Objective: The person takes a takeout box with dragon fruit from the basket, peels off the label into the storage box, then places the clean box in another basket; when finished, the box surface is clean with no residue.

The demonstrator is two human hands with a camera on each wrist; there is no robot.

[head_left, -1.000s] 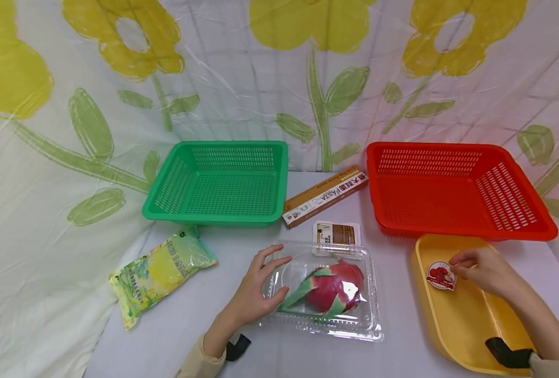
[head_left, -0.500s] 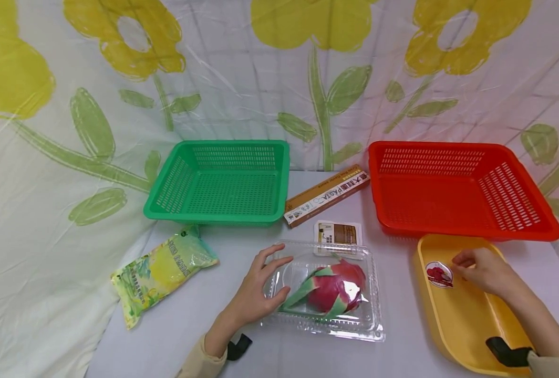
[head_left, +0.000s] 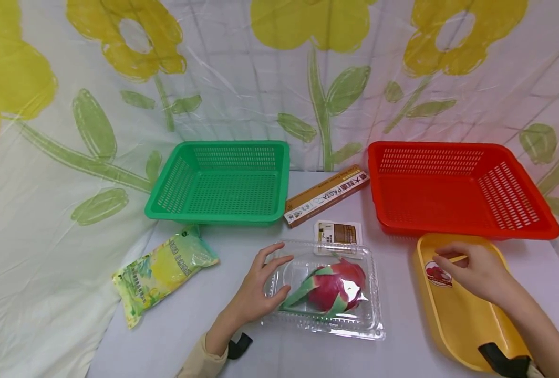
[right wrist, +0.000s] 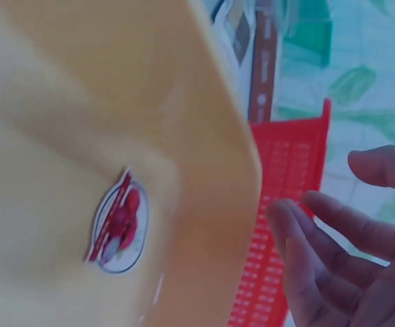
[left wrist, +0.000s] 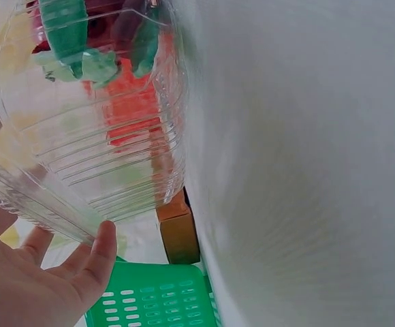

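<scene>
My left hand [head_left: 260, 286] is at the left edge of a clear plastic clamshell box [head_left: 374, 315]; fingers spread, fingertips right at its rim. Inside the box lies a red dragon fruit [head_left: 327, 294] with green scales. In the left wrist view, the hand [left wrist: 54, 272] touches the box's ridged side [left wrist: 109, 170]. My right hand [head_left: 478, 270] hovers over a yellow tray [head_left: 478, 325], near a round sticker [head_left: 437, 274] with a red fruit print. As the right wrist view shows, this sticker [right wrist: 121, 228] lies on the tray, and the thumb and fingers are apart, holding nothing.
A green basket [head_left: 213, 218] stands at back left, a red basket [head_left: 464, 228] at back right. Between them lie a pasta box [head_left: 327, 195] and a small printed packet [head_left: 338, 233], partly under the clamshell's edge. A yellow-green bag [head_left: 163, 273] lies at left.
My right hand has drawn its fingertips up and slightly left above the sticker, and the thumb has parted from the fingers. The left hand and the clamshell box stay put.
</scene>
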